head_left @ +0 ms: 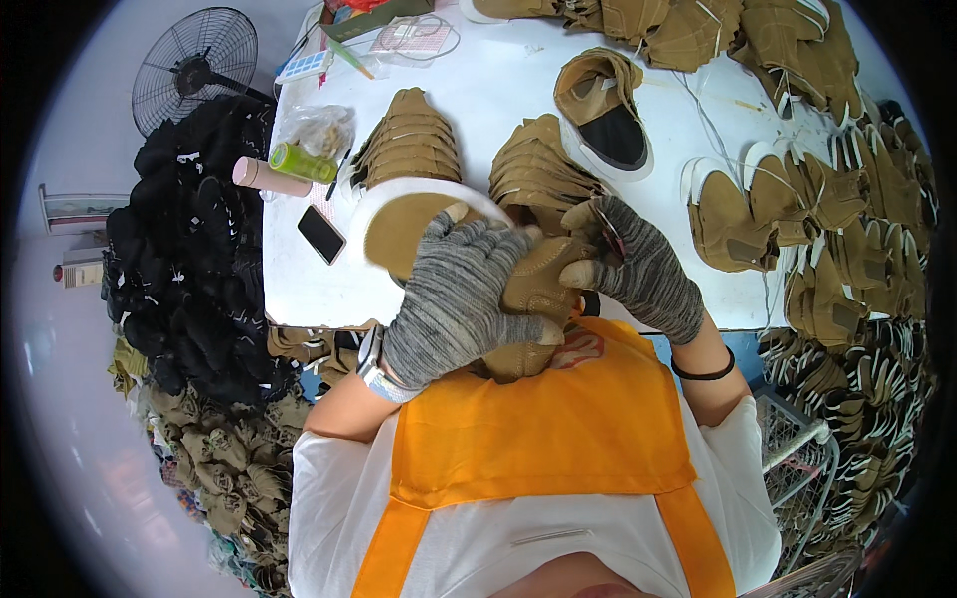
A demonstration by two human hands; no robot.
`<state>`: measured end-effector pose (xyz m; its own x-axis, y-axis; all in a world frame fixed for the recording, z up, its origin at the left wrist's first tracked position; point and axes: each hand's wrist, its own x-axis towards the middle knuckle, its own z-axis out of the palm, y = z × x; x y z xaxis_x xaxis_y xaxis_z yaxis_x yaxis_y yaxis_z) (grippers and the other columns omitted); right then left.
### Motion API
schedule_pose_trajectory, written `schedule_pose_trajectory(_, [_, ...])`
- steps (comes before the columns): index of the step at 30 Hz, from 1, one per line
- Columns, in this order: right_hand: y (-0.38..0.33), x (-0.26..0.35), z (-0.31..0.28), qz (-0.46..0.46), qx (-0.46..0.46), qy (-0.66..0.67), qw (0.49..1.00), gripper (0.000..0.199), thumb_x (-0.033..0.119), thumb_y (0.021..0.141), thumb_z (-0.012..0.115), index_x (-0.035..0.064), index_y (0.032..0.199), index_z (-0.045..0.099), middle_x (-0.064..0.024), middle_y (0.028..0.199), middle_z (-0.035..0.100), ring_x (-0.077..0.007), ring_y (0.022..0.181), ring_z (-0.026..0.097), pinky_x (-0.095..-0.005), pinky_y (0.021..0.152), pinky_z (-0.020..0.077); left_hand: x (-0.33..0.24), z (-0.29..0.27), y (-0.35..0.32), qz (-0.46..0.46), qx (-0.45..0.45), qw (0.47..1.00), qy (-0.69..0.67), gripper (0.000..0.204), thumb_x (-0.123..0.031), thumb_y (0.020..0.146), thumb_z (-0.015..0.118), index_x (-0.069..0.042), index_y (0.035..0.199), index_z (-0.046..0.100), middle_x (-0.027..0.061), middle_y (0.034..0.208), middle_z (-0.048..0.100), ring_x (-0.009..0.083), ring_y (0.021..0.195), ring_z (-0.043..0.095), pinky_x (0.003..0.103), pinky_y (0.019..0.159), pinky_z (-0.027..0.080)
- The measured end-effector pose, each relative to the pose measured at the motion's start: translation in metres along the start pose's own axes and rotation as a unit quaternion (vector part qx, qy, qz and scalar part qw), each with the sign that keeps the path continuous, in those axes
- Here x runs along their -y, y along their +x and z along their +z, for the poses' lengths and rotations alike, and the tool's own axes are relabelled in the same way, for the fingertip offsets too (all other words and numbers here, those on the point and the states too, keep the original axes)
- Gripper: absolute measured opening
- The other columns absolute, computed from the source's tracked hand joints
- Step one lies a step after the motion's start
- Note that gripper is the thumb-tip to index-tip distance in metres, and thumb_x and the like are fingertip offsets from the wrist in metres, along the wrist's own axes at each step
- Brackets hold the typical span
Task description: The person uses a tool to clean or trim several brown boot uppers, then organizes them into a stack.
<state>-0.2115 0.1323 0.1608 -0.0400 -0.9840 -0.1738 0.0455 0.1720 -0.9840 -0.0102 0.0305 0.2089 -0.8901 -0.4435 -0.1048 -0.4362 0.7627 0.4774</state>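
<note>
I work in grey striped gloves with bare fingertips. My left hand [454, 289] is closed around a brown shoe upper [528, 289], held in front of my orange apron [543, 429]. My right hand [643, 264] curls at the upper's right side, thumb and fingertips close to its edge. A small dark tool [611, 239] shows inside those fingers, mostly hidden, so its kind is unclear. Partly under my left fingers lies a brown piece with a white rim [394, 234]. Beyond my hands, two stacks of brown uppers [412, 140] [528, 164] lie on the white table [478, 80].
A white-rimmed shoe [608, 115] with a dark insole stands behind. Brown shoes [733, 214] are heaped at the right. On the left are a phone [321, 235], a green roll [302, 163], a pink cylinder [269, 177], a black pile [194, 249] and a fan [194, 75].
</note>
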Motion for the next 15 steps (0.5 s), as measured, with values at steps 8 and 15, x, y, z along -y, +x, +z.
schedule_pose_trajectory(8, [-0.006,-0.001,-0.001,-0.042,0.042,-0.073,0.996,0.042,0.018,0.076,0.077,0.0011,0.110,0.060,-0.0063,0.098,0.062,-0.0133,0.088,0.059,-0.0279,0.079,0.0502,-0.004,0.007,0.002,0.049,0.024,0.998,0.020,0.055,-0.052,0.074,0.066,-0.009,0.106,0.068,0.0126,0.096,0.062,0.0298,0.097,0.057,0.048,0.094,0.032])
schedule_pose_trajectory(15, [-0.014,0.002,0.017,-0.014,-0.061,0.098,0.993,0.038,0.010,0.072,0.080,0.0028,0.103,0.059,-0.0041,0.097,0.061,-0.0108,0.086,0.058,-0.0248,0.077,0.0509,-0.004,0.028,0.000,0.001,-0.149,0.989,-0.008,0.071,-0.054,0.064,0.075,-0.010,0.119,0.061,0.0135,0.136,0.040,0.0374,0.134,0.026,0.058,0.109,0.006])
